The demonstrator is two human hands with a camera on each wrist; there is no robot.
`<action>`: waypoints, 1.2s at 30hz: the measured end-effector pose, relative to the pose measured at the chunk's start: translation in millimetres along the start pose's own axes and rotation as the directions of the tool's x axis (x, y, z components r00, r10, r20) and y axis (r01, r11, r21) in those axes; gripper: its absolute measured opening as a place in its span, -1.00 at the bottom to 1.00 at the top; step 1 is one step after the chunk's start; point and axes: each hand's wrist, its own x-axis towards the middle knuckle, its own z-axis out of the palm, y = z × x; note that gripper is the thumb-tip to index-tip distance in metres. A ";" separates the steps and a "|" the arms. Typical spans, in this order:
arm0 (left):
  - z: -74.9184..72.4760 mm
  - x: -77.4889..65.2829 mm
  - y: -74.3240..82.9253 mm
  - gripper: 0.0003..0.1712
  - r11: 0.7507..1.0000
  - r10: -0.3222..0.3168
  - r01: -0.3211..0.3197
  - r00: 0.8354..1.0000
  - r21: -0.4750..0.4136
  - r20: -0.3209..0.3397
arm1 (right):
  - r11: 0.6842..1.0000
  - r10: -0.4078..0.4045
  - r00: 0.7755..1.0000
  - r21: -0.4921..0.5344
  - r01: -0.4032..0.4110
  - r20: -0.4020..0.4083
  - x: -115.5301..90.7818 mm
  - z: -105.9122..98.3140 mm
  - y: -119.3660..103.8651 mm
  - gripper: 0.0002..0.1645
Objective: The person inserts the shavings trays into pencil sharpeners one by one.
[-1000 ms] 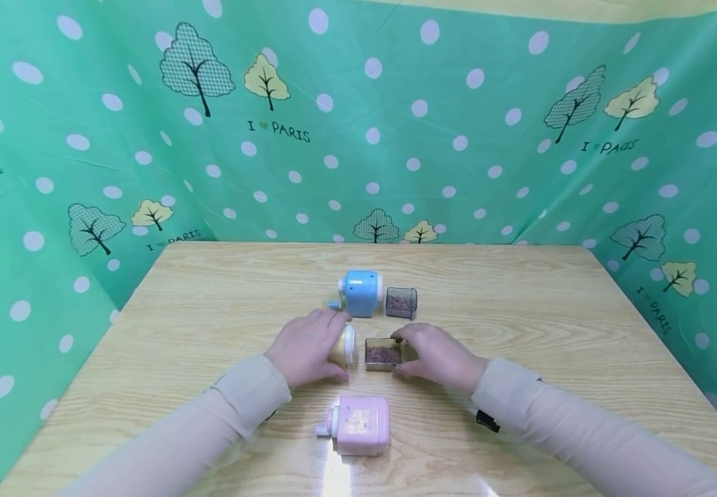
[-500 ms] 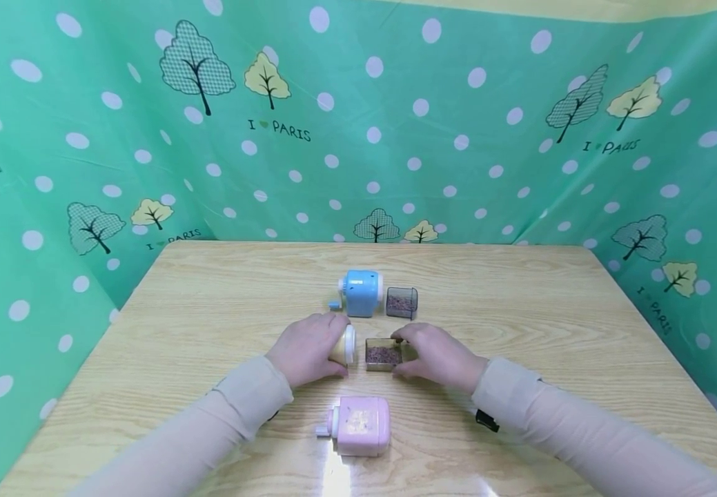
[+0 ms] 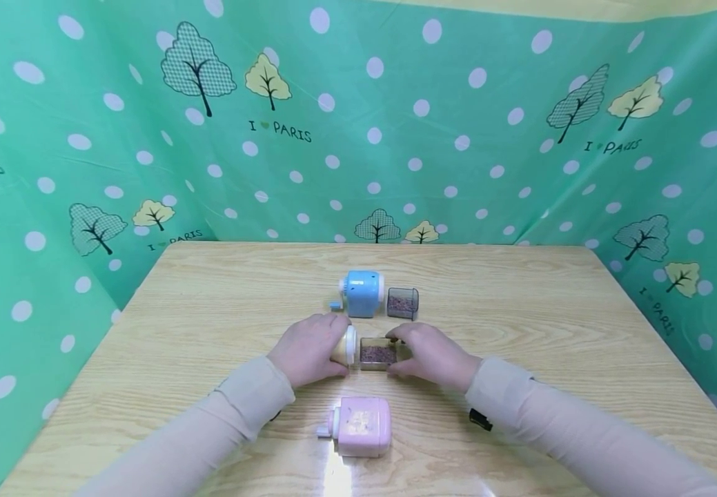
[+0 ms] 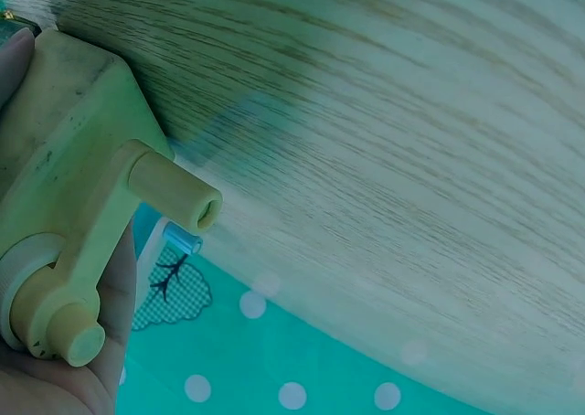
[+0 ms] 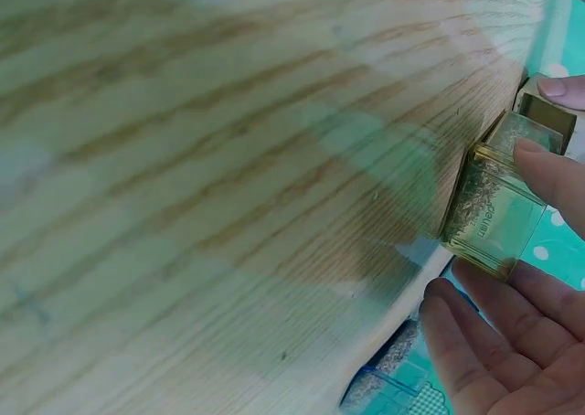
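My left hand (image 3: 305,351) grips a yellow crank pencil sharpener (image 4: 82,150), its body mostly covered by the hand in the head view. The sharpener's crank handle (image 4: 175,188) points toward the left wrist camera. Between thumb and fingers, my right hand (image 3: 434,353) holds a clear yellowish shavings drawer (image 3: 378,354) with dark shavings inside. The drawer's front end sits close to the sharpener's white rim (image 3: 350,346). From the right wrist, the opening (image 5: 548,113) in the sharpener's body shows just beyond the drawer.
Behind the hands stands a blue crank sharpener (image 3: 363,293), with a bluish clear drawer (image 3: 402,304) of shavings at its right. Nearer the front is a pink sharpener (image 3: 363,426), crank to the left. A green printed curtain (image 3: 358,172) hangs behind the wooden table (image 3: 519,290).
My right hand has shifted slightly left with the drawer, narrowing the gap to the yellow sharpener. The left hand stays almost where it was.
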 end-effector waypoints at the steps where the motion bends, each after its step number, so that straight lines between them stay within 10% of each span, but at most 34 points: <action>1: 0.3 0.0 0.0 -0.26 1.000 0.001 -0.001 1.000 -0.001 -0.002 | 1.000 -0.001 1.000 0.003 0.001 0.001 0.5 0.3 -0.5 -0.27; 36: -2.0 1.1 1.0 -0.31 0.999 -0.031 0.032 0.999 -0.029 0.024 | 0.997 -0.042 0.999 0.066 0.042 -0.008 8.4 7.1 -7.0 -0.31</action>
